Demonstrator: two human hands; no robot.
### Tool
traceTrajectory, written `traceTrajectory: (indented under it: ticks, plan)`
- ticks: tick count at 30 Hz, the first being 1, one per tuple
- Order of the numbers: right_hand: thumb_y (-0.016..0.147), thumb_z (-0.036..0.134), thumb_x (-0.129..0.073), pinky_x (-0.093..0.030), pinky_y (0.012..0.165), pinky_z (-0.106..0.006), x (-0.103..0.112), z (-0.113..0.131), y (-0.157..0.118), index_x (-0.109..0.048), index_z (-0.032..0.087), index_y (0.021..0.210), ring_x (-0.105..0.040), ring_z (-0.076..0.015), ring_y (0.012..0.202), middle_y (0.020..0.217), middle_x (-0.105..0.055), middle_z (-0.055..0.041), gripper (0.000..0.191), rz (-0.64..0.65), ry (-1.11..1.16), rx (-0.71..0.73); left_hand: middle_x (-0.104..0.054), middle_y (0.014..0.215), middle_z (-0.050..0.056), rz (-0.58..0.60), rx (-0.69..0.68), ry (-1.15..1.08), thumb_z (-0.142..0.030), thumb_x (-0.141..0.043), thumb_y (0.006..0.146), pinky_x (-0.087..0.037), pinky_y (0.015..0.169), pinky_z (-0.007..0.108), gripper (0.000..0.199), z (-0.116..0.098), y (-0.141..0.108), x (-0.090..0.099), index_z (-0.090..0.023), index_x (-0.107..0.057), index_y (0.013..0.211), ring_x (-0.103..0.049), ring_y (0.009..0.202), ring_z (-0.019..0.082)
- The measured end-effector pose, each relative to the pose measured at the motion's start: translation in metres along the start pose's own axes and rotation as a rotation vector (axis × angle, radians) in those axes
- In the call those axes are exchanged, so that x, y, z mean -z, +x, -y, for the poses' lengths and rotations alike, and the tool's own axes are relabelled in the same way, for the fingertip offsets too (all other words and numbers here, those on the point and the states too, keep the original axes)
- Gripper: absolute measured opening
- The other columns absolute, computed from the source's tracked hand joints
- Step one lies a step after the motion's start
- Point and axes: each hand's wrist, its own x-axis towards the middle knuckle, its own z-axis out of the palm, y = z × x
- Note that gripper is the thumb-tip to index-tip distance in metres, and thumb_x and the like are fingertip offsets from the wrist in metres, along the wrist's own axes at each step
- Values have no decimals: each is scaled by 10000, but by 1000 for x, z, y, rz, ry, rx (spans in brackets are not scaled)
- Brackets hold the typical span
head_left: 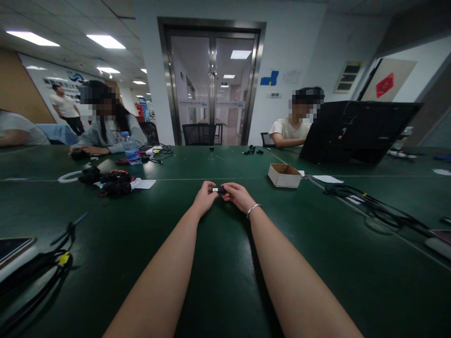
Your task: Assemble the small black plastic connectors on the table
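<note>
Through the head camera I find my left hand (205, 197) and right hand (240, 195) brought together over the middle of the green table (220, 267). Each pinches one end of a small black-and-silver piece (221, 190); its finer detail is too small for me to make out. The right wrist carries a bracelet (252, 211).

Surroundings: to the right of the hands, and farther off, I note an open box (284, 180); behind it, a black monitor (352, 134) partly screens a seated person (291, 129). Dark cables (377, 206) run from there toward the right edge. To the left I record a dark bundle (118, 183) with white paper (145, 184) at its side, and behind it a bottle (131, 152) in front of another seated person (125, 124). Nearer me on the left lie a tagged cable (58, 258) and, cut by the frame, a dark-screened device (14, 249).

Edges and room: the far table edge lies well beyond the hands, with small black pieces (251, 150) near it. I judge the widest room for moving to be between paper and box; both stand apart from the hands. A seam crosses the tabletop just beyond the fingers.
</note>
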Motion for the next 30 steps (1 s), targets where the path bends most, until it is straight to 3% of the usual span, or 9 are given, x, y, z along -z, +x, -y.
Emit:
traceTrajectory:
  ticks: [2, 5, 9, 13, 17, 20, 23, 26, 30]
  plan:
    - [819, 134, -667, -501, 490, -170, 0, -1, 1, -631, 105, 853, -582, -101, 530, 660, -611, -41, 58, 0, 10, 1, -564, 790, 4, 16, -17, -39, -234, -576, 724, -387, 680, 246, 310, 1, 0, 0, -198, -490, 1019, -530, 724, 136]
    - [818, 127, -662, -500, 488, -171, 1, -2, 2, -631, 104, 857, -584, -103, 532, 672, -618, -49, 55, 12, 5, -3, -535, 686, -2, 47, 9, -43, -306, -452, 823, -387, 659, 258, 223, 0, 1, 0, -190, -517, 1002, -512, 659, 139]
    - [804, 140, -680, -502, 496, -173, 2, -2, 2, -634, 109, 862, -586, -105, 540, 676, -619, -48, 80, 23, 7, 1, -548, 746, -5, 9, -13, -17, -236, -558, 749, -387, 685, 246, 315, -2, 0, 1, -194, -519, 1059, -524, 704, 130]
    - [783, 150, -706, -503, 493, -171, 2, -2, 1, -637, 116, 855, -581, -99, 535, 675, -612, -35, 105, 19, 8, 3, -516, 637, -16, 19, 18, -20, -291, -452, 826, -372, 616, 246, 245, -2, 0, 0, -191, -543, 1030, -507, 627, 133]
    - [780, 147, -709, -506, 494, -165, 1, 0, 0, -636, 119, 867, -583, -95, 537, 687, -616, -34, 118, 16, 5, 4, -550, 707, -15, -24, -22, -38, -220, -528, 759, -375, 625, 225, 310, 0, 0, 1, -197, -531, 1068, -515, 654, 117]
    - [796, 129, -684, -508, 491, -162, 0, 1, -1, -629, 118, 869, -589, -97, 537, 675, -615, -31, 92, 21, -4, -6, -492, 570, -30, 41, 14, -47, -325, -444, 836, -341, 533, 219, 246, 0, 0, 1, -183, -569, 993, -458, 520, 107]
    - [809, 128, -669, -515, 497, -165, -1, 1, -1, -624, 117, 879, -595, -101, 539, 667, -617, -32, 85, 32, -13, -6, -450, 512, -36, 55, 7, -59, -412, -376, 876, -318, 490, 214, 328, 1, 1, 1, -174, -588, 955, -419, 459, 98]
    - [804, 129, -676, -515, 498, -159, -1, 2, -1, -629, 117, 879, -592, -95, 537, 670, -617, -30, 90, 35, -17, 0, -490, 562, -33, 40, 21, -75, -375, -464, 841, -331, 495, 203, 277, 3, 3, 0, -183, -568, 1012, -456, 497, 97]
    - [798, 121, -673, -522, 503, -165, -2, 3, -3, -637, 123, 878, -599, -100, 546, 663, -611, -23, 88, 38, -30, 1, -485, 549, -39, 34, 58, -106, -323, -435, 849, -335, 494, 203, 269, 1, 3, 0, -180, -535, 1053, -450, 486, 97]
